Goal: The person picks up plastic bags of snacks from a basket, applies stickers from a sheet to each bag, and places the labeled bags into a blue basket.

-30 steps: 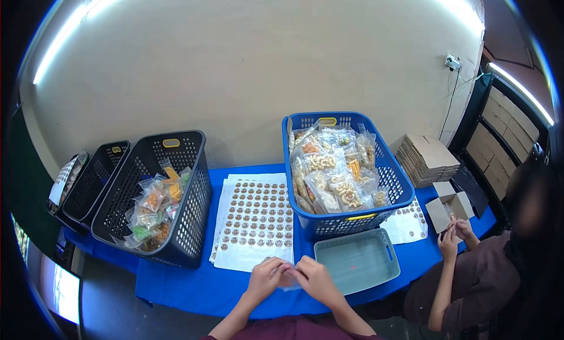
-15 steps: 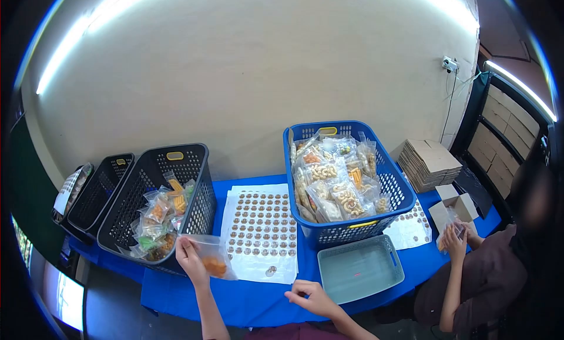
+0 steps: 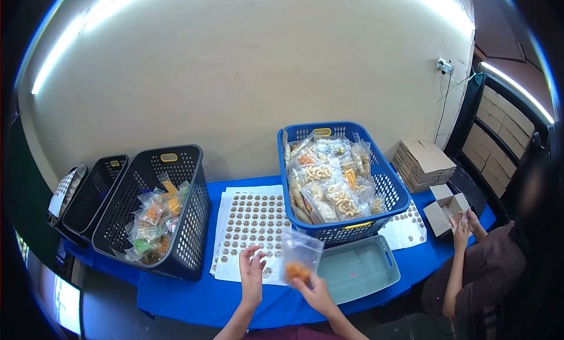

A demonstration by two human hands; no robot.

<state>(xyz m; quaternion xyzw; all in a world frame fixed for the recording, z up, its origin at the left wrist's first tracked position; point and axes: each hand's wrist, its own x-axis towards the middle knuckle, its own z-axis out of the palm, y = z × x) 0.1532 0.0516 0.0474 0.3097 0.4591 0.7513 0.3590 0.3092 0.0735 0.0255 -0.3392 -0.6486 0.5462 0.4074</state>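
My right hand (image 3: 318,295) pinches the lower corner of a clear zip bag (image 3: 301,253) with orange pieces of snack at its bottom. The bag is upright in front of the blue basket and slightly blurred. Beside it on the left, my left hand (image 3: 252,276) is raised with its fingers apart and holds nothing. Behind that hand lies a white sheet of round stickers (image 3: 254,214) in rows. A grey-green tray (image 3: 358,269) sits just right of the bag, which hides its left corner.
A blue basket (image 3: 376,219) full of snack bags stands behind the tray. At left, a dark basket (image 3: 191,240) holds several bags, with other dark baskets (image 3: 97,187) beyond. At right, a co-worker's hands (image 3: 467,222) are at an open carton (image 3: 437,216), near stacked flat cardboard (image 3: 423,164).
The snack bag has passed from my left hand to my right and moved right. My left hand has moved right off the dark basket's edge and opened. The co-worker's hands are closer to the carton.
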